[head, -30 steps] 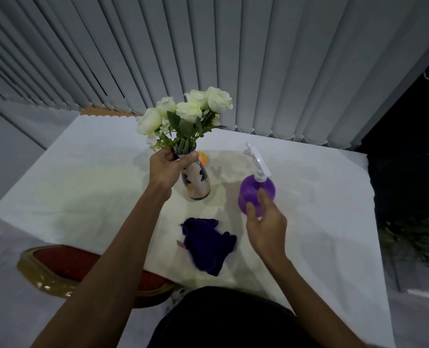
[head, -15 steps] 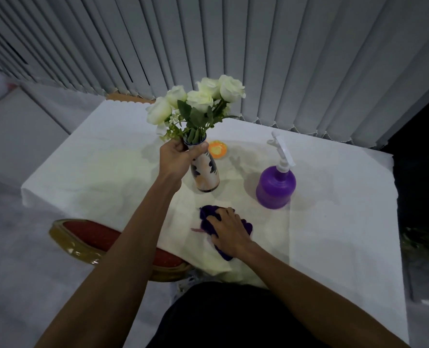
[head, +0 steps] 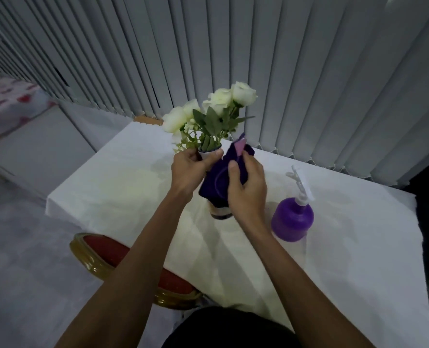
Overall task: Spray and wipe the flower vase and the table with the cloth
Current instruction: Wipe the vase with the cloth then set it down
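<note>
My left hand [head: 189, 169] has its grip clamped round the neck of the flower vase [head: 220, 214], thumb across the white rim, fingers wrapped on the left side. Vase stands upright on the counter [head: 123, 187], about mid-counter, base visible below the cloth. White roses [head: 222, 101] and green leaves stick up out of it, toward the far side.

My right hand [head: 247, 187] has its grip closed on the purple cloth [head: 219, 178], pressing it flat against the right side of the vase body. Cloth covers most of the vase from neck to near the base. A small pink tag [head: 241, 146] pokes up at the cloth's top edge, just by my fingertips.

Purple spray bottle [head: 292, 221] with white trigger head stands upright on the counter to the right of the vase, near my right wrist but not touching it. Nobody holds it.

Counter has a white cover, with faint yellowish patches on the left part. Chair [head: 123, 259] with red seat and gold frame sits at the near-left edge, partly under the counter. Grey vertical blinds [head: 283, 71] run along the far side.
</note>
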`<state>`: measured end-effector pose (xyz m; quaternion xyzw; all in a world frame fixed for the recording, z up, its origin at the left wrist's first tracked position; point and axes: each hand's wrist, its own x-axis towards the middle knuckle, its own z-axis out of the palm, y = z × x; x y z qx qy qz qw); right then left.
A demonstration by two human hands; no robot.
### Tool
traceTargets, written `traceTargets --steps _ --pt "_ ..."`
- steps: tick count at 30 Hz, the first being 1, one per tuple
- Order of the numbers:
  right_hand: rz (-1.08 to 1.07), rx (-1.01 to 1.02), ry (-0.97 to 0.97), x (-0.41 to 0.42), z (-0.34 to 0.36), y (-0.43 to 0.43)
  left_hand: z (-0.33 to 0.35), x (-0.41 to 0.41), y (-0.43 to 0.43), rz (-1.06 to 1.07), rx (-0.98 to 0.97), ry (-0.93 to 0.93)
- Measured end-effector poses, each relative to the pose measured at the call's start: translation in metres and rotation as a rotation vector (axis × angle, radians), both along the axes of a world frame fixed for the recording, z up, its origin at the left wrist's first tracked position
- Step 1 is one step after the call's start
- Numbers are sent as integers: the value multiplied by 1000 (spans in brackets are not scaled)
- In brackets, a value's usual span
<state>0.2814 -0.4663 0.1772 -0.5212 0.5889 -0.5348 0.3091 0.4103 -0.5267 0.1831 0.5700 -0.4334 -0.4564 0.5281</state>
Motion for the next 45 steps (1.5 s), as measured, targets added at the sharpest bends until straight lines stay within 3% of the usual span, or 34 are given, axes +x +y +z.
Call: traceTargets --steps 4,9,15,17,22,23,28,31,37,41,45 --pt "51 -12 142 10 -6 -7 19 -8 -2 -9 -4 61" --pt "68 293 45 -24 -17 -15 40 0 -3 -11 -92 115" --pt "35 -60 -124 -4 45 -36 56 -13 -2 -78 -110 129" --pt "52 -73 -132 -3 45 -35 62 -17 -4 -73 -132 151" --pt "102 456 -393 -31 12 -36 69 -22 -8 -87 -165 134" --pt "93 486 -416 -33 13 -38 66 -25 -6 -98 -154 127" --pt "61 147 -349 -26 36 -47 54 -39 -1 -137 -103 142" --pt "88 201 -319 -30 27 -43 61 -39 -5 -130 -130 159" --pt "193 727 -771 -56 -16 -41 64 -26 -8 -119 -162 171" --pt "291 808 -1050 -49 -15 -36 59 -20 -7 -154 -148 161" --pt "176 750 -1029 -40 -12 -42 62 -19 -7 -153 -151 -24"
